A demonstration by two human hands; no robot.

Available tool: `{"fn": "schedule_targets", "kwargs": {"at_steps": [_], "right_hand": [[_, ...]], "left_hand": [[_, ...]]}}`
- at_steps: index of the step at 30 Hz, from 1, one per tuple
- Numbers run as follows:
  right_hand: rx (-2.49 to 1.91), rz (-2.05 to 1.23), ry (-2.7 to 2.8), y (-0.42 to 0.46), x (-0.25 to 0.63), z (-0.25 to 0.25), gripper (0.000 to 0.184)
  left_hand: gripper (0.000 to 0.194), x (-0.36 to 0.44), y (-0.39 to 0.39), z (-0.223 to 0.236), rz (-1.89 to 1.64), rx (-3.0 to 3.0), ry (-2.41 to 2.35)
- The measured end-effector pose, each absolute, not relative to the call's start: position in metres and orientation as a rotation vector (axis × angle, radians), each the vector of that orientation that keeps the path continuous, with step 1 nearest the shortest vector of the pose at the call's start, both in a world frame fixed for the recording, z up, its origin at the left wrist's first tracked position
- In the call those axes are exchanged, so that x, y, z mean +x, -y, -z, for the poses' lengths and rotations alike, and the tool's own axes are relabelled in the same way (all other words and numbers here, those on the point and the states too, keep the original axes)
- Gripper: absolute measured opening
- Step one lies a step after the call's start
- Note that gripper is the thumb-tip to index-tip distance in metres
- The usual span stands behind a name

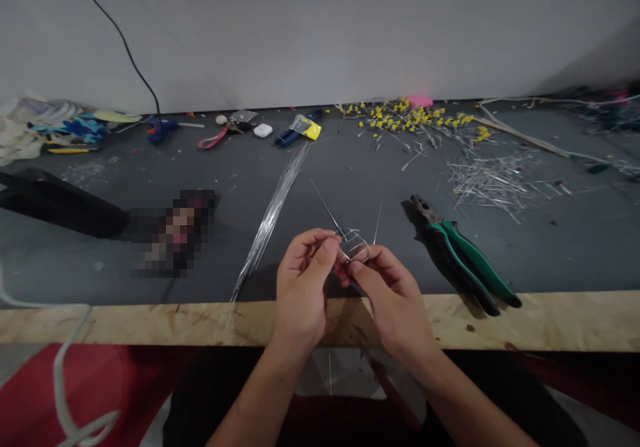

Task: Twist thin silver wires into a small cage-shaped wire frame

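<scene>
My left hand (303,284) and my right hand (393,294) meet above the near edge of the dark work table (350,167). Both pinch a small bent piece of thin silver wire (354,244), with loops between the fingertips and two straight ends sticking up and away. A bundle of long straight wires (273,217) lies just left of my left hand. Green-handled pliers (463,254) lie on the table to the right of my right hand.
A heap of cut wire pieces (493,180) and a scatter of yellow-tipped pins (405,117) lie at the back right. Small tools, a white earbud case (263,130) and a yellow packet (310,127) sit along the wall. A black case (55,200) lies left.
</scene>
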State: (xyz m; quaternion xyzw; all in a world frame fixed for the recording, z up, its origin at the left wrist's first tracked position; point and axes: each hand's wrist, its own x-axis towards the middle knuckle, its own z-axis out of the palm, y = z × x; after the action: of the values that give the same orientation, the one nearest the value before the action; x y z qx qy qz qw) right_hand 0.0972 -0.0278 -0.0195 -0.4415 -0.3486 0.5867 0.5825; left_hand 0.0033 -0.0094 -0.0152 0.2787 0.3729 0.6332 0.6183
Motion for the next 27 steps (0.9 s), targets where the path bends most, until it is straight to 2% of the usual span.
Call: {"fn": "schedule_targets", "kwargs": {"at_steps": [9, 15, 27], "right_hand": [[-1.011, -1.487, 0.762, 0.025, 0.105, 0.021, 0.011], [-1.023, -1.500, 0.822, 0.026, 0.107, 0.018, 0.010], [-1.117, -1.447, 0.903, 0.026, 0.109, 0.018, 0.010]], "left_hand": [[0.008, -0.004, 0.006, 0.010, -1.305, 0.654, -0.859], [0.012, -0.006, 0.006, 0.011, -1.339, 0.727, -0.923], [0.001, -0.005, 0.006, 0.017, -1.422, 0.815, -1.002]]}}
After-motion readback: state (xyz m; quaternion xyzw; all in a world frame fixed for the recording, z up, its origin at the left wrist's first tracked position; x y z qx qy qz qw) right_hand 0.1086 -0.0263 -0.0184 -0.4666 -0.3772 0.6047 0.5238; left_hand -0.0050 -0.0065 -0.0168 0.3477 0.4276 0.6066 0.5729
